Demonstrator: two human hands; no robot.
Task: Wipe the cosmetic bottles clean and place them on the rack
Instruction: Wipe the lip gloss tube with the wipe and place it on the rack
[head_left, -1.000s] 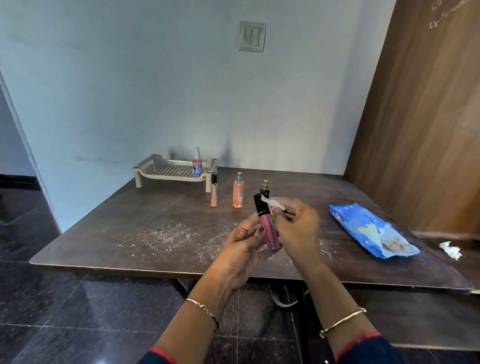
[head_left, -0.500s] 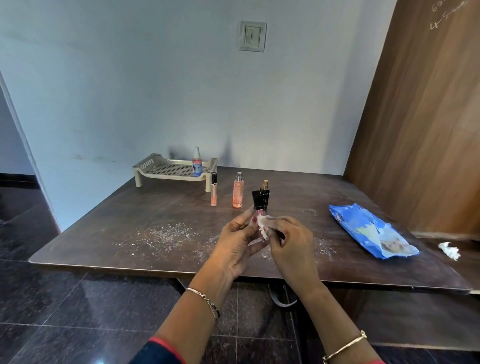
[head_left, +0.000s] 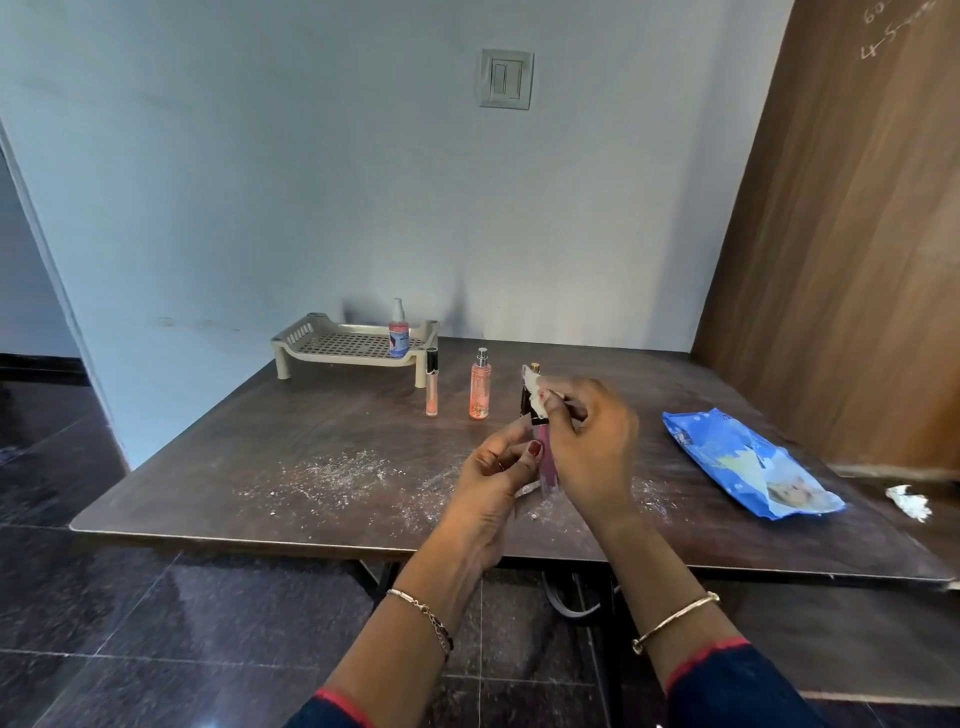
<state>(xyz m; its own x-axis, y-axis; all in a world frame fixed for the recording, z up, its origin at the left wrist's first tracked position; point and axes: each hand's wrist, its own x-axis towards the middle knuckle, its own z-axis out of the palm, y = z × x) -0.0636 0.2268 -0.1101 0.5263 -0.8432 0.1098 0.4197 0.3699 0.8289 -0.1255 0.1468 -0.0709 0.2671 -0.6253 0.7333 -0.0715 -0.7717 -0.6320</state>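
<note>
My left hand (head_left: 498, 467) grips the lower part of a pink lip gloss tube (head_left: 547, 465) and holds it upright above the table's front. My right hand (head_left: 592, 441) pinches a white wipe (head_left: 535, 391) against the tube's dark cap. Just behind the wipe shows the gold top of a dark bottle (head_left: 535, 368), its body mostly hidden. A peach spray bottle (head_left: 480, 387) and a slim peach gloss tube (head_left: 431, 387) stand on the table. The beige rack (head_left: 337, 345) sits at the back left with a small spray bottle (head_left: 399, 332) on it.
White powder (head_left: 337, 478) is scattered over the brown table (head_left: 260, 447) near its front edge. A blue wipes pack (head_left: 748, 462) lies to the right, with a crumpled tissue (head_left: 909, 501) beyond it. A wooden panel rises at the right.
The wipe in my right hand slid down the pink tube and then back up to its cap. My left hand kept hold of the tube.
</note>
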